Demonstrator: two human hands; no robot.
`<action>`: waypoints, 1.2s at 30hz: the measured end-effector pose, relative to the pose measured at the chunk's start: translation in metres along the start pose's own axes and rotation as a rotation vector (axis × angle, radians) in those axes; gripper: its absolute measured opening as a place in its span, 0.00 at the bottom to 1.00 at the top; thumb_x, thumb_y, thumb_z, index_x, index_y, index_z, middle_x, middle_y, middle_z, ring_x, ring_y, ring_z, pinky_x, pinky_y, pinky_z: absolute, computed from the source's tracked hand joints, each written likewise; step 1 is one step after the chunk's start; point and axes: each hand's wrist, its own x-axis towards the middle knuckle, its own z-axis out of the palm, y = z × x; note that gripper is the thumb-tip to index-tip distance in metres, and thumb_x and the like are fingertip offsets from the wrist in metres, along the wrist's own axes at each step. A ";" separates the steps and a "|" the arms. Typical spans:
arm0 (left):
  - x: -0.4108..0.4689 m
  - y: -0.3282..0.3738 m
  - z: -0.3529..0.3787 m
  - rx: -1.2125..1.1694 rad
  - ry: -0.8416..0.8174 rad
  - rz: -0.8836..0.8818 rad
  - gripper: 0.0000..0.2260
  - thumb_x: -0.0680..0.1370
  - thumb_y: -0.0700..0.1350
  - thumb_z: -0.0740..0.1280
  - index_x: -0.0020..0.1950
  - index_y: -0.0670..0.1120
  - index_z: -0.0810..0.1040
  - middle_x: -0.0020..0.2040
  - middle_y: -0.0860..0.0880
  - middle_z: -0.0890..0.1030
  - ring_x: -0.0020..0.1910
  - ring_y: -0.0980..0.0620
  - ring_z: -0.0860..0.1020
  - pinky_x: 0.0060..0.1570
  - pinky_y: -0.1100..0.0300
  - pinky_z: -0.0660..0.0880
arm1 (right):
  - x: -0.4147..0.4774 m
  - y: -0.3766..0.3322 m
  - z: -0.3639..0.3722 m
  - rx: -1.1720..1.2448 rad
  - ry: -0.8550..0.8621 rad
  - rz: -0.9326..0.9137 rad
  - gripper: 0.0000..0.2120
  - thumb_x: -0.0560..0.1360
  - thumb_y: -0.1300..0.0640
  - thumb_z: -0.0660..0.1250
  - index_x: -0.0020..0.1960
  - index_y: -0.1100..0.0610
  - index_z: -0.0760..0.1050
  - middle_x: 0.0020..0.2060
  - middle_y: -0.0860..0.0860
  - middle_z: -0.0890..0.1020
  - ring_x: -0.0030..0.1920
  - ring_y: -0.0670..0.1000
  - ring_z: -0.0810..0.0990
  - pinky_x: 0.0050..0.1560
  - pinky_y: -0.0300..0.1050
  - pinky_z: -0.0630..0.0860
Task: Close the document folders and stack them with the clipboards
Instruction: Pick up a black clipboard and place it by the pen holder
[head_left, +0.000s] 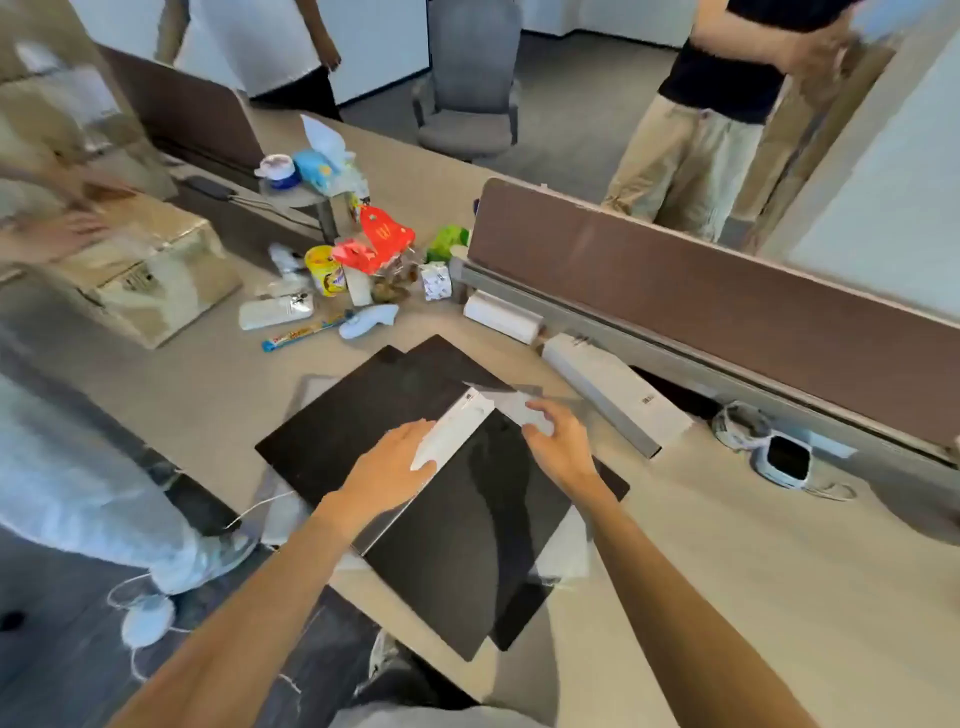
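A black document folder (467, 535) with a white spine label lies on top of a loose pile of black boards (353, 415) at the desk's front edge. Its near corner hangs over the edge. My left hand (392, 467) rests flat on the folder's spine, fingers at the white label (452, 431). My right hand (558, 441) is on the folder's far top corner, fingers curled over a white sheet there. More black boards (441, 358) stick out behind, fanned and not squared up.
Snack packets, a yellow cup (324, 270) and tissues clutter the desk's far middle. A cardboard box (156, 265) sits left, a long white box (608, 395) right, under a brown partition (701, 291). People stand around the desk.
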 end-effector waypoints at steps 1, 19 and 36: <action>0.000 -0.007 0.002 0.001 -0.040 -0.020 0.27 0.80 0.52 0.62 0.77 0.50 0.59 0.77 0.51 0.62 0.75 0.49 0.63 0.70 0.51 0.65 | -0.002 0.006 0.010 0.022 -0.015 0.079 0.15 0.77 0.59 0.65 0.63 0.54 0.74 0.65 0.52 0.76 0.65 0.53 0.74 0.62 0.43 0.70; 0.075 -0.087 0.046 0.325 -0.348 0.269 0.39 0.76 0.59 0.66 0.79 0.49 0.48 0.81 0.45 0.47 0.79 0.43 0.51 0.74 0.48 0.61 | -0.028 0.085 0.068 0.569 0.469 0.801 0.19 0.72 0.64 0.67 0.61 0.58 0.72 0.51 0.55 0.78 0.52 0.54 0.76 0.53 0.49 0.74; 0.077 -0.047 -0.043 -0.456 0.061 -0.018 0.33 0.79 0.56 0.63 0.78 0.50 0.52 0.78 0.47 0.59 0.76 0.46 0.61 0.71 0.44 0.63 | -0.009 0.015 0.019 0.696 0.219 0.280 0.15 0.80 0.61 0.60 0.65 0.51 0.72 0.56 0.49 0.83 0.54 0.51 0.83 0.55 0.50 0.80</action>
